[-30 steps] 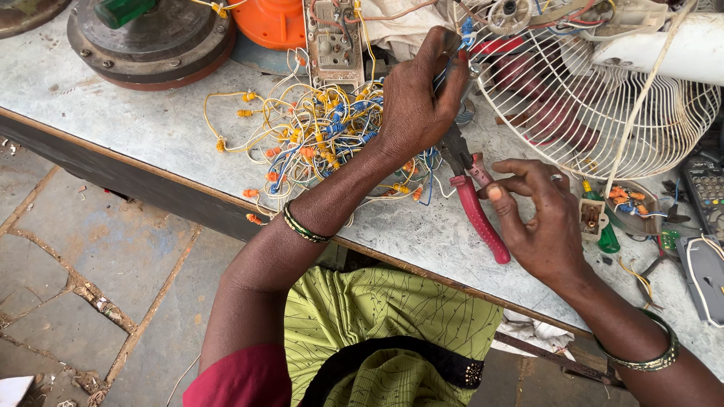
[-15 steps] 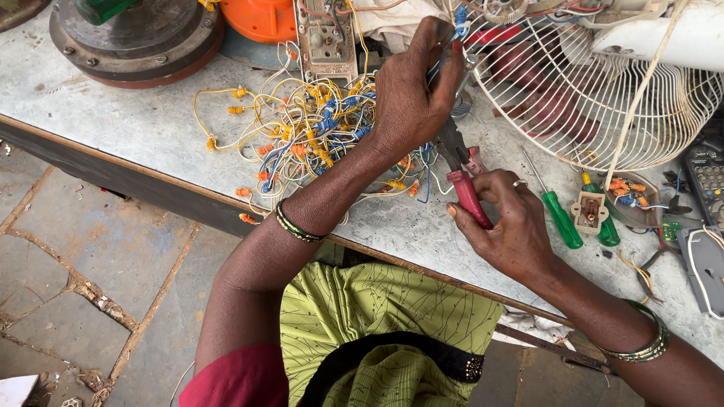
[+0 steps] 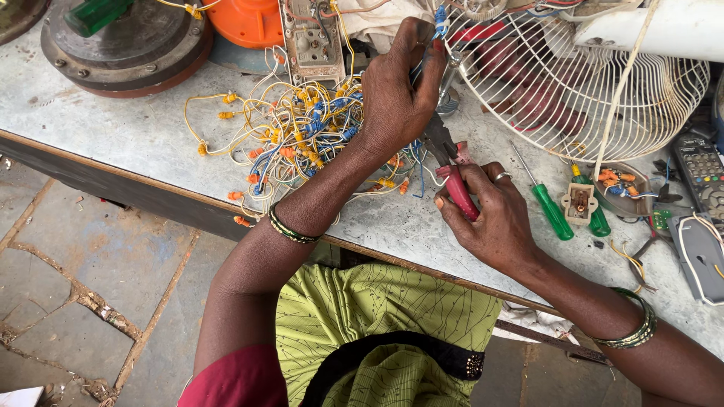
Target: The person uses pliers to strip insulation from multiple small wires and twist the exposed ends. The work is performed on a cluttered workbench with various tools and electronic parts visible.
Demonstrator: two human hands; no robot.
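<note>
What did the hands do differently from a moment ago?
The right hand closed round the red-handled pliers; a second ago its fingers were spread open along the handles. The left hand stayed up by the fan guard, pinching a blue-tipped wire. The wire tangle and green screwdriver lie where they were.

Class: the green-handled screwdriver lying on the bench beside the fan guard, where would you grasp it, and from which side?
Grasp the green-handled screwdriver by its thick green handle, from above. It lies flat on the bench, thin shaft pointing toward the fan guard, and the handle looks the easiest part to hold.
</note>
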